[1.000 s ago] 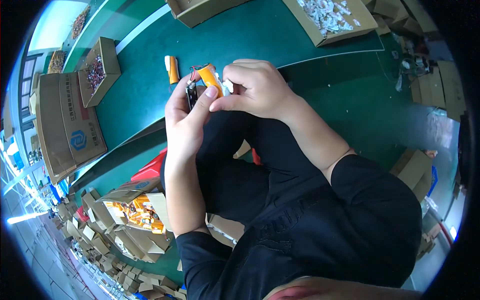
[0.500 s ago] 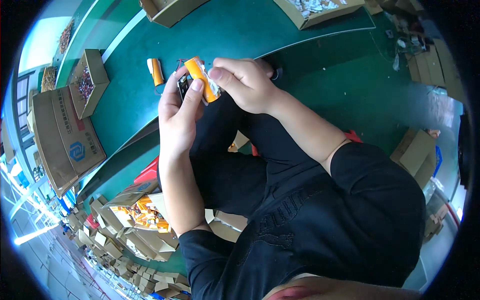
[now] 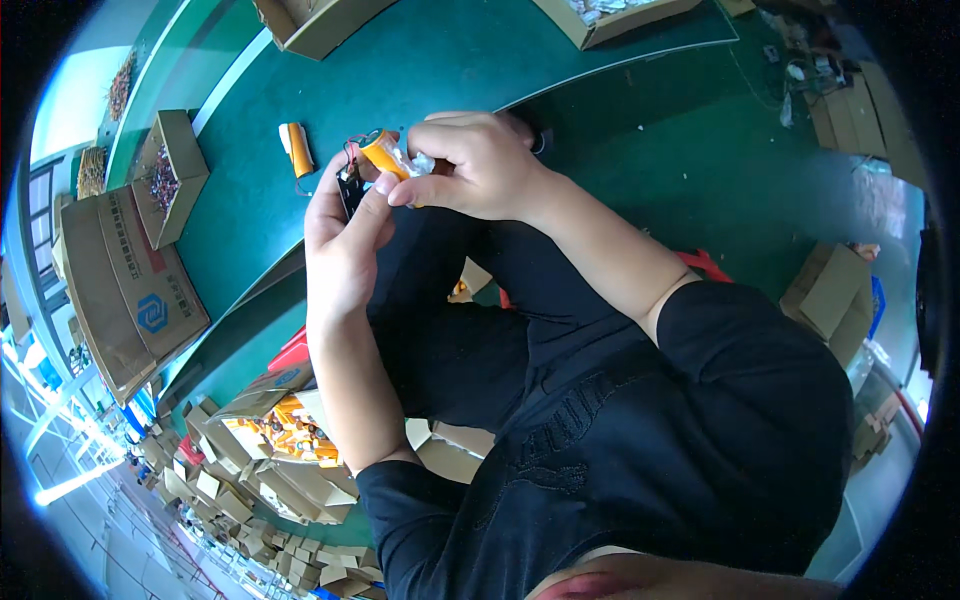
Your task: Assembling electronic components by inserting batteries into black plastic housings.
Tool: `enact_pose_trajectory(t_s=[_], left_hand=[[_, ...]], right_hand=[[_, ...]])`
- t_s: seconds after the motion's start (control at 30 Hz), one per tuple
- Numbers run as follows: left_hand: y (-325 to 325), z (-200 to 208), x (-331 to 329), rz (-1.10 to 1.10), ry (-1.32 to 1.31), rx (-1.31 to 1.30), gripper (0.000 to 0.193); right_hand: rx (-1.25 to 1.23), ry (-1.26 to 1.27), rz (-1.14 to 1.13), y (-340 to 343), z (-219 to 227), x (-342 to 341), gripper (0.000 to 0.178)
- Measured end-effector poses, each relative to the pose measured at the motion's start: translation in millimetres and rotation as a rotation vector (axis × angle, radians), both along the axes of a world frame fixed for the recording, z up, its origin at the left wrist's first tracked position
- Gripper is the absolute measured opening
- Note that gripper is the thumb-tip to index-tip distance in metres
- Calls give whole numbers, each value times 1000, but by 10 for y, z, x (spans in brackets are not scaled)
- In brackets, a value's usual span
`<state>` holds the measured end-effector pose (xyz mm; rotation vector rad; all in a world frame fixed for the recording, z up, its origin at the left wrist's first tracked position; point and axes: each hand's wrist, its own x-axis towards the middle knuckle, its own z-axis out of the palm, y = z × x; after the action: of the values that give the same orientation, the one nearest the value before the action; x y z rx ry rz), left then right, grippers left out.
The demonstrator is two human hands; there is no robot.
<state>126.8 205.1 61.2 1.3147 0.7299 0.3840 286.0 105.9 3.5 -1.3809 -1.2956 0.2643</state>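
- I see both hands meeting just in front of the near edge of the dark green table top [image 3: 420, 60], above the lap in black clothing.
- Left hand [image 3: 340, 235]: fingers curled up around a small black flat part [image 3: 351, 187], thumb pressed against an orange cylindrical cell [image 3: 381, 155].
- Right hand [image 3: 480, 165]: fingers closed, pinching the orange cylindrical cell plus a bit of clear crinkled wrap [image 3: 415, 163] at its end.
- Thin red and black wires [image 3: 352, 148] loop off the cell's far end, just over the table edge.
- A second orange cylindrical cell [image 3: 297, 148] lies on the table, left of the held one, apart from both hands.
- Open brown cardboard box of small parts [image 3: 168, 175] sits further left on the table.
- Open carton of orange cells [image 3: 290, 425] sits below the table edge, beside the left forearm.
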Motion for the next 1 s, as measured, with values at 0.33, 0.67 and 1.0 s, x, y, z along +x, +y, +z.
enact_pose_trajectory(t_s=[0.33, 0.67, 1.0], left_hand=[[-88, -4, 38, -34, -62, 9, 30], [-165, -33, 118, 22, -152, 46, 33], [90, -3, 46, 409, -88, -92, 46]], right_hand=[[295, 66, 133, 43, -76, -79, 37], [396, -12, 32, 35, -35, -120, 32], [622, 177, 285, -168, 303, -231, 34]])
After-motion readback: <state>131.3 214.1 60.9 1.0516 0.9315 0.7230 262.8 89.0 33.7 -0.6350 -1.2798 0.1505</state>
